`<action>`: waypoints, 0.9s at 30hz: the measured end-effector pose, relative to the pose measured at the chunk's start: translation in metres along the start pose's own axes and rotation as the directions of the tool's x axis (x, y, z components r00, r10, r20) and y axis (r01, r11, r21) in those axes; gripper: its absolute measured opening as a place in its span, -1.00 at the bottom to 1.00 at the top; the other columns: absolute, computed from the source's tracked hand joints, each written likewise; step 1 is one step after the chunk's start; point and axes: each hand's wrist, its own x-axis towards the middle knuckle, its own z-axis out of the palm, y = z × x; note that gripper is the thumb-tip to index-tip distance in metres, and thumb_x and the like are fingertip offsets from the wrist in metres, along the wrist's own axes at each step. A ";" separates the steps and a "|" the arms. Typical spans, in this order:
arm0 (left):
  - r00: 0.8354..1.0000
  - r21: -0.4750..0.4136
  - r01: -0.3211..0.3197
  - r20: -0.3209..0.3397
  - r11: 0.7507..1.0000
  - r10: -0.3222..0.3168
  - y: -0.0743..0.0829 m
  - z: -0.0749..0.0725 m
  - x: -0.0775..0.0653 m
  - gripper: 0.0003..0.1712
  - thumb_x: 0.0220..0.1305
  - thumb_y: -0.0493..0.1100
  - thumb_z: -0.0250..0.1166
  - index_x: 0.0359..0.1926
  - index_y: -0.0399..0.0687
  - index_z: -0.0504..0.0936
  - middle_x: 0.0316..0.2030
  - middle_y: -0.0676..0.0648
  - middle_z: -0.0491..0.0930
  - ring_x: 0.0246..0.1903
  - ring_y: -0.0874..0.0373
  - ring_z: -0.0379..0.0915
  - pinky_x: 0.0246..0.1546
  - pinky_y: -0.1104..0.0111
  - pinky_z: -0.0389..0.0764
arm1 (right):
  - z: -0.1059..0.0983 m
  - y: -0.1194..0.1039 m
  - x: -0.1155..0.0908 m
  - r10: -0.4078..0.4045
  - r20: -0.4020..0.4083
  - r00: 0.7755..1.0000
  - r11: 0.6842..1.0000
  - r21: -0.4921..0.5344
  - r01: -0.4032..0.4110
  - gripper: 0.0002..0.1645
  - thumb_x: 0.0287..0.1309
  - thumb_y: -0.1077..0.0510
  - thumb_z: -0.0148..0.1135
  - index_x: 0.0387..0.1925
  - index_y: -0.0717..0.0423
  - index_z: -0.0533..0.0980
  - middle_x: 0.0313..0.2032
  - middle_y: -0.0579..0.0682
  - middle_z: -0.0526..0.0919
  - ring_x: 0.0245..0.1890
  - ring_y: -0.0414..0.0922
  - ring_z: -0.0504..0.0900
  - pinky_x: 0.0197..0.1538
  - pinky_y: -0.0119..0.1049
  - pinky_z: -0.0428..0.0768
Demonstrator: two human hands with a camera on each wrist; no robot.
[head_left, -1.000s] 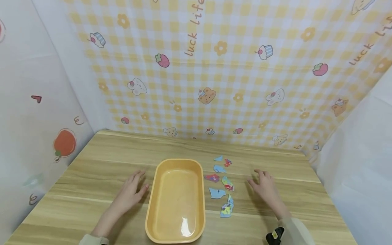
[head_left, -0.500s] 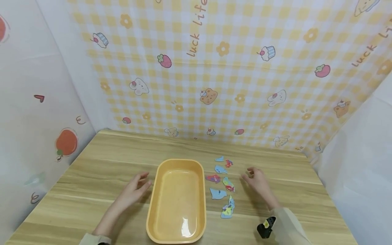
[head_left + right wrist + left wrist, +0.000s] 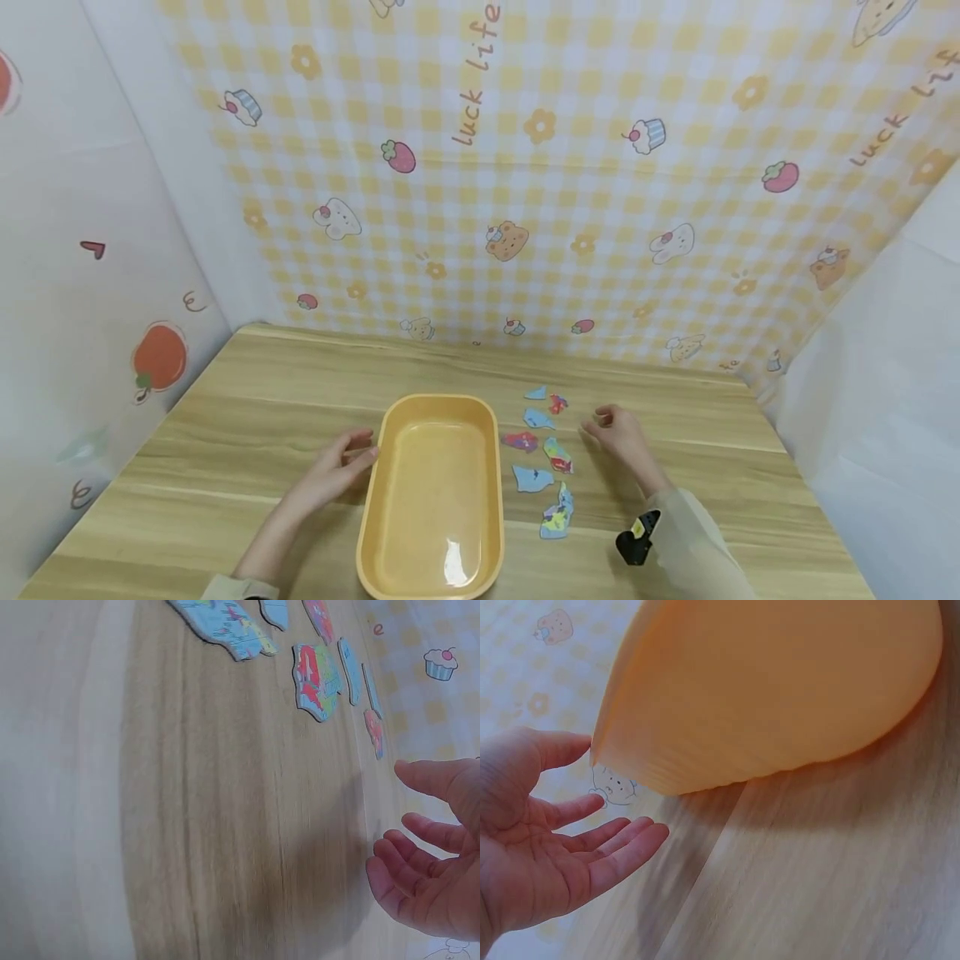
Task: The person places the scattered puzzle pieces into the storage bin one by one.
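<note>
An orange-yellow plastic tray (image 3: pixel 499 500) with rounded corners sits on the wooden table. My left hand (image 3: pixel 341 468) is at its left rim; in the left wrist view the thumb tip meets the tray's edge (image 3: pixel 600 742) while the other fingers spread loosely below. Right of the tray lie several flat puzzle pieces, among them a blue one (image 3: pixel 533 479), a red and purple one (image 3: pixel 521 442), a yellow-green and red one (image 3: pixel 558 456) and a large multicoloured one (image 3: pixel 556 515). My right hand (image 3: pixel 618 433) hovers right of the pieces, its fingers (image 3: pixel 405 870) loosely bent around nothing.
A yellow checked cloth (image 3: pixel 465 208) hangs behind the table's back edge, with white cloth on both sides. Small blue (image 3: pixel 536 392) and red (image 3: pixel 558 404) pieces lie farthest back. A black device (image 3: pixel 637 537) is strapped at the right wrist.
My left hand has moved right to the tray's rim. My right hand has come left, nearer to the puzzle pieces, with its fingers drawn closer together. Tray and pieces stay in place.
</note>
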 end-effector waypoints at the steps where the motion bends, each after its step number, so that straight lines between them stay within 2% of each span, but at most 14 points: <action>1: 1.000 -0.021 -0.002 0.008 1.000 0.002 0.000 0.000 0.000 -0.34 0.29 -0.08 0.10 0.24 -0.42 0.14 0.18 -0.48 0.22 0.08 -0.33 0.31 -0.10 0.16 0.63 | 0.001 -0.001 0.001 0.005 0.004 1.000 1.000 0.006 -0.005 -0.48 0.09 0.12 0.19 -0.04 0.47 0.39 -0.14 0.41 0.52 -0.15 0.17 0.54 -0.10 -0.04 0.60; 7: 0.999 -0.117 0.024 0.029 0.993 -0.021 0.000 0.002 0.003 -0.37 0.28 -0.14 0.11 0.22 -0.46 0.15 0.15 -0.49 0.24 0.06 -0.30 0.35 -0.17 0.21 0.66 | 0.005 -0.006 0.009 0.041 0.016 0.999 0.998 0.045 -0.041 -0.49 0.11 0.12 0.18 -0.04 0.47 0.39 -0.15 0.37 0.53 -0.23 0.07 0.54 -0.23 -0.18 0.60; 15: 0.995 -0.177 0.092 0.044 0.980 -0.086 0.001 0.001 0.001 -0.37 0.26 -0.09 0.14 0.22 -0.38 0.21 0.14 -0.39 0.31 -0.09 0.01 0.49 -0.18 0.24 0.66 | 0.010 -0.017 0.020 0.034 -0.006 0.999 0.998 0.055 -0.034 -0.53 0.05 0.15 0.24 -0.10 0.47 0.45 -0.24 0.27 0.56 -0.32 -0.03 0.49 -0.33 -0.33 0.51; 27: 0.990 -0.263 0.088 0.132 0.961 -0.054 0.000 -0.001 0.002 -0.30 0.27 -0.10 0.13 0.26 -0.45 0.10 0.17 -0.44 0.23 -0.08 0.08 0.48 -0.09 0.24 0.63 | 0.019 -0.026 0.029 0.038 -0.004 0.999 0.989 0.141 -0.037 -0.56 0.03 0.22 0.26 -0.13 0.50 0.45 -0.23 0.29 0.55 -0.32 -0.05 0.48 -0.29 -0.30 0.55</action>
